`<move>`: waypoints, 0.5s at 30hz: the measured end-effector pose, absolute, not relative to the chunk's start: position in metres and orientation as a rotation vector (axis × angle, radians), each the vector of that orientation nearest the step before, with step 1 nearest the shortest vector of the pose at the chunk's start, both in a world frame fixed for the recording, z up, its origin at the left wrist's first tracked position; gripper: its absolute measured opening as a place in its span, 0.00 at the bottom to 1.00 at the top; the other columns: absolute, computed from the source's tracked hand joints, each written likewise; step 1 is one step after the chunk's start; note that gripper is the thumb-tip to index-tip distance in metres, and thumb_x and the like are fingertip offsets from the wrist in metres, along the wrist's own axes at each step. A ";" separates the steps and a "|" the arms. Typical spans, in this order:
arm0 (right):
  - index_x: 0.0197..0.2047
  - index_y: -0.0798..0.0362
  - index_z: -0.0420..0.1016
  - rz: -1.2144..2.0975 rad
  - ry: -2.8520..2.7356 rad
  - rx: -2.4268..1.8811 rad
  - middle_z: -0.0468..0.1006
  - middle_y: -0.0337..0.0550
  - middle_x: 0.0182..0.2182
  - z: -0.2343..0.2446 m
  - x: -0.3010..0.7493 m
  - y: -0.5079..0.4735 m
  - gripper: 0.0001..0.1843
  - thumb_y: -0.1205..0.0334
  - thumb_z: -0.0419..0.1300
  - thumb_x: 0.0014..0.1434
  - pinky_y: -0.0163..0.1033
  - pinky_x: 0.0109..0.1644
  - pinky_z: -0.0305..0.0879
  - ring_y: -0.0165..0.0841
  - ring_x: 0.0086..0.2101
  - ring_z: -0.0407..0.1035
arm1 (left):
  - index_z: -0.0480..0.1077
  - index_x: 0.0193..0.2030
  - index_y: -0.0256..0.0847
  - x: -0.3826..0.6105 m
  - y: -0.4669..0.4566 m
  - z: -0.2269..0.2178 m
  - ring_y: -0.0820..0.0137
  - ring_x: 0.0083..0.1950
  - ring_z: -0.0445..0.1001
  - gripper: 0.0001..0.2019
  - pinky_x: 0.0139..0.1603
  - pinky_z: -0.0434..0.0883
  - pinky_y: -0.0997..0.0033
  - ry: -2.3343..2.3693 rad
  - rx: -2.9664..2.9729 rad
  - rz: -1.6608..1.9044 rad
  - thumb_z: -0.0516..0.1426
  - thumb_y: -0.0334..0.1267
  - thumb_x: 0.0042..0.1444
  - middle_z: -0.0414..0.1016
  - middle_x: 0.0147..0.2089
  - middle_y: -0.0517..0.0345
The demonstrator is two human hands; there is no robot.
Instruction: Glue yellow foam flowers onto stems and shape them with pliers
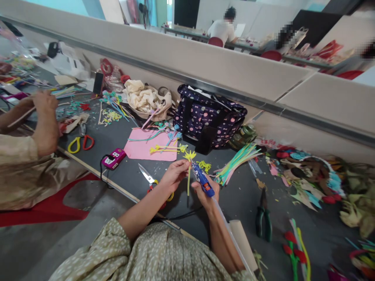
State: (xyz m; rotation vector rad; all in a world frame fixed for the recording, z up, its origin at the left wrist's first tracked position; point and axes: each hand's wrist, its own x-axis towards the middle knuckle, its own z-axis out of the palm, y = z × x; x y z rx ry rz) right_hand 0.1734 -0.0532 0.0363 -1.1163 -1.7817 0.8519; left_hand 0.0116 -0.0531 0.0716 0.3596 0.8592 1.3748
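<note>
My left hand point(173, 174) pinches a yellow paper flower on a thin green stem point(189, 164), held upright over the dark table point(123, 136). My right hand point(207, 194) grips a blue glue gun point(201, 179) whose nozzle points up at the flower head. A clear glue stick point(231, 234) trails from the gun's back toward me, and a black cord point(181, 215) runs beneath my arms. Scissors with a red and yellow handle point(150, 180) lie just under my left wrist.
A pink sheet point(146, 148) with finished yellow and blue flowers lies ahead, beside a dotted navy bag point(205, 117). Coloured straws point(237, 162), green pliers point(263, 218) and paper scraps fill the right. A co-worker's hands point(43, 117) work at the left.
</note>
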 end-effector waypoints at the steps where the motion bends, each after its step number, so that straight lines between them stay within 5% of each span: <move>1: 0.25 0.49 0.70 0.842 -1.788 -1.119 0.67 0.33 0.15 0.036 0.174 -0.053 0.17 0.46 0.66 0.52 0.35 0.22 0.59 0.30 0.17 0.61 | 0.72 0.25 0.34 0.012 -0.053 0.072 0.81 0.23 0.66 0.15 0.26 0.64 0.80 0.861 0.362 1.376 0.71 0.41 0.39 0.69 0.23 0.63; 15: 0.27 0.50 0.72 0.817 -1.750 -1.189 0.68 0.34 0.15 0.046 0.168 -0.059 0.21 0.40 0.62 0.53 0.34 0.21 0.65 0.31 0.15 0.65 | 0.72 0.27 0.34 0.014 -0.055 0.074 0.81 0.22 0.66 0.16 0.27 0.65 0.81 0.857 0.361 1.376 0.71 0.40 0.38 0.70 0.23 0.63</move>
